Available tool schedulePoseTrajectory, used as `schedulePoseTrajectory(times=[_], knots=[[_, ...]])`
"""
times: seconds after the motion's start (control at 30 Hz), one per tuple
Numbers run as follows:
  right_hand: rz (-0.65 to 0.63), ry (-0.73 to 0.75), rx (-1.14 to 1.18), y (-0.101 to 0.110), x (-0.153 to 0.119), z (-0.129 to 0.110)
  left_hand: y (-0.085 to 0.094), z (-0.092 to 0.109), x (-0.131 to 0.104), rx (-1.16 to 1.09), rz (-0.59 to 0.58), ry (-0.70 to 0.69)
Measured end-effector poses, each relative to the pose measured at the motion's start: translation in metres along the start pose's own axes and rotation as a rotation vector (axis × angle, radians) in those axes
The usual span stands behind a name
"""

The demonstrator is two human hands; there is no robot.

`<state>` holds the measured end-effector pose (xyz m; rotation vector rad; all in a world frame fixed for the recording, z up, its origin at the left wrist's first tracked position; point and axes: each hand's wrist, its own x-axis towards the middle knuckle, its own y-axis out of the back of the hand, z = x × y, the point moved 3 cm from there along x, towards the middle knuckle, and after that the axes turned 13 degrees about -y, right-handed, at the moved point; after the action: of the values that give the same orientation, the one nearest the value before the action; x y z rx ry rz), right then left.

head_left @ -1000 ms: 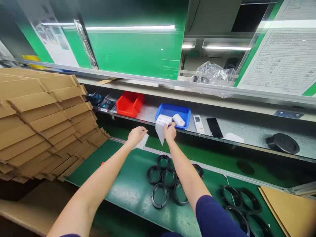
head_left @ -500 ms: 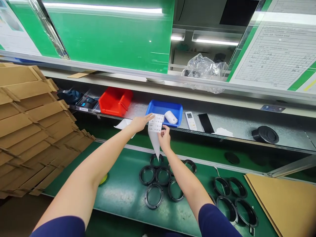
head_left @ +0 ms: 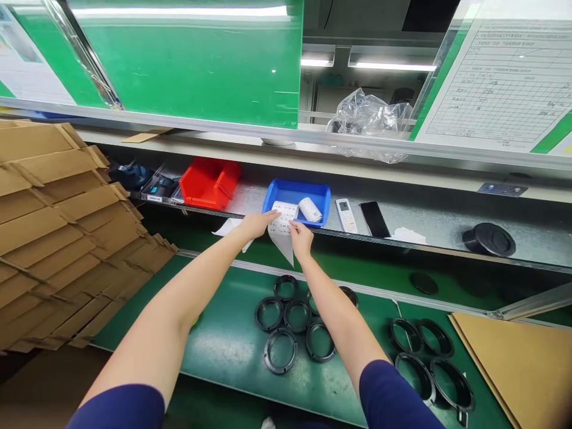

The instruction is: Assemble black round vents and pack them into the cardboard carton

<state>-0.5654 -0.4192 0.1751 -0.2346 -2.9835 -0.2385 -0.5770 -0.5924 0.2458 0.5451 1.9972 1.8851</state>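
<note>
Biggest first: the green desk (head_left: 223,357) runs below me, w/ the stacked cardboard (head_left: 58,238) at its left end & the metal shelf (head_left: 433,220) above it. Flat cardboard sheets (head_left: 518,363) lie on the desk's right end. On the shelf, L to R: red bin (head_left: 210,182), blue tray (head_left: 297,193), remote (head_left: 346,215), dark phone (head_left: 374,219), black round part (head_left: 489,239). Black rings (head_left: 280,351) lie on the desk in 2 groups, the nearer one partly behind my right forearm.

The printed label strip (head_left: 281,219) is at the shelf's front edge, over the tray's near left side, its tail hanging below the edge. My right hand (head_left: 294,227) has thumb & index fingers together, clamped on the strip's right edge. My left hand (head_left: 274,215) has fingertips on its left side; can't tell if they grip or just press. White paper (head_left: 227,227) shows behind my left wrist; can't tell if it's held. Smallest: white roll (head_left: 310,210), tilted in the tray, just beside the strip.
</note>
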Motion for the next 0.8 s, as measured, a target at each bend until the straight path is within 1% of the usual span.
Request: schedulePoseTrajectory(times=[0.2,0.3,0.4,0.5,0.57,0.63,0.7,0.73,0.8], knots=[[-0.018,0.067,-0.057,0.000,-0.019,-0.001,0.001,0.006,-0.003,0.007,-0.006,0.011],[-0.038,0.101,-0.077,0.008,-0.038,0.001,0.005,0.009,-0.003,0.014,0.009,0.018],[-0.143,0.152,-0.060,0.024,-0.070,0.003,0.014,0.009,-0.008,0.025,0.055,0.041],[-0.275,0.159,0.016,0.044,-0.106,0.002,0.023,0.015,-0.023,0.044,0.167,0.106],[-0.346,0.136,0.088,0.053,-0.126,-0.003,0.024,0.027,-0.037,0.057,0.246,0.154],[-0.441,0.113,0.176,0.055,-0.140,-0.012,0.020,0.045,-0.049,0.064,0.298,0.178],[-0.505,0.131,0.194,0.053,-0.149,-0.023,0.015,0.064,-0.057,0.067,0.315,0.143],[-0.509,0.153,0.171,0.051,-0.150,-0.027,0.014,0.072,-0.060,0.070,0.319,0.116],[-0.460,0.206,0.082,0.051,-0.149,-0.031,0.013,0.081,-0.064,0.084,0.322,0.101]])
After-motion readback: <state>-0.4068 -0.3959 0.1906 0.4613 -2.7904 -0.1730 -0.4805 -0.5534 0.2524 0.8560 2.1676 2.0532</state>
